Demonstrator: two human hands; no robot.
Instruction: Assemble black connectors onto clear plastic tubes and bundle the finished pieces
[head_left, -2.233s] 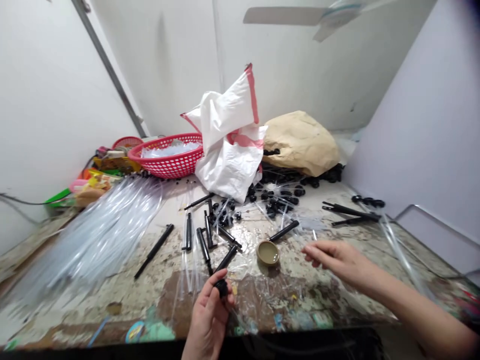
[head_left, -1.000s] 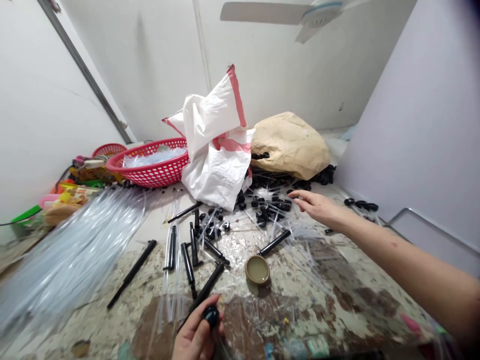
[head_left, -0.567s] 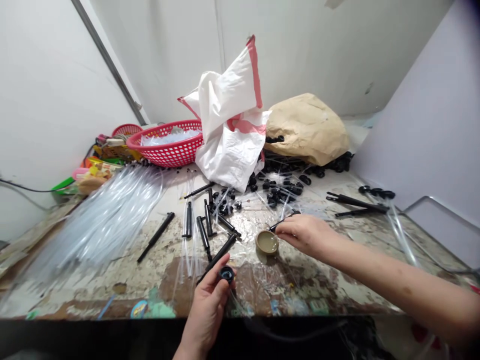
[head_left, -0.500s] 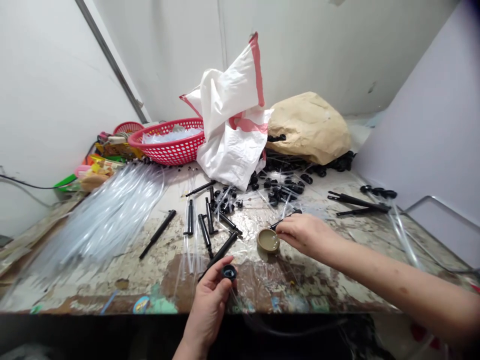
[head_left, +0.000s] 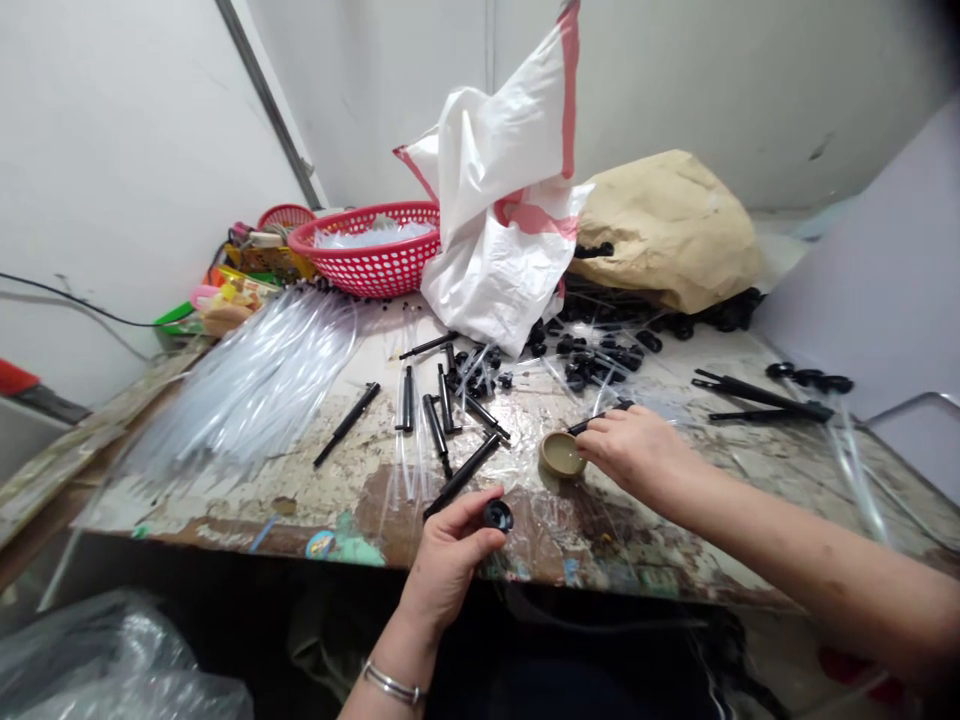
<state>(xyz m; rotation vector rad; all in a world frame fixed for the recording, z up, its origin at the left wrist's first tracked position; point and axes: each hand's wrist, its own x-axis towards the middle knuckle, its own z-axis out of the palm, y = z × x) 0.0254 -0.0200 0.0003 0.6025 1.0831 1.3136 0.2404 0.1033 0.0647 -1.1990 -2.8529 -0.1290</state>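
Between its thumb and fingers my left hand (head_left: 454,555) holds a round black cap (head_left: 498,516) over the table's front edge. My right hand (head_left: 628,448) reaches in from the right, fingers pinched at the right rim of a small tan bowl (head_left: 562,455) of cloudy liquid; what the fingertips hold is too small to make out. A black rod (head_left: 585,424) lies just behind these fingers. Several black tubes, one of them (head_left: 465,475) close behind my left hand, lie across the middle of the worn table.
Clear tubing (head_left: 247,385) spreads over the table's left side. Behind stand a red basket (head_left: 375,272), a white sack (head_left: 499,220) and a brown paper bag (head_left: 667,225). Black parts (head_left: 585,362) pile up before the bags; black rods (head_left: 765,400) lie at right.
The camera view has shifted, so the table appears higher and further right. Both hands keep nearly the same places by the bowl and table edge, and my left hand still has the cap.
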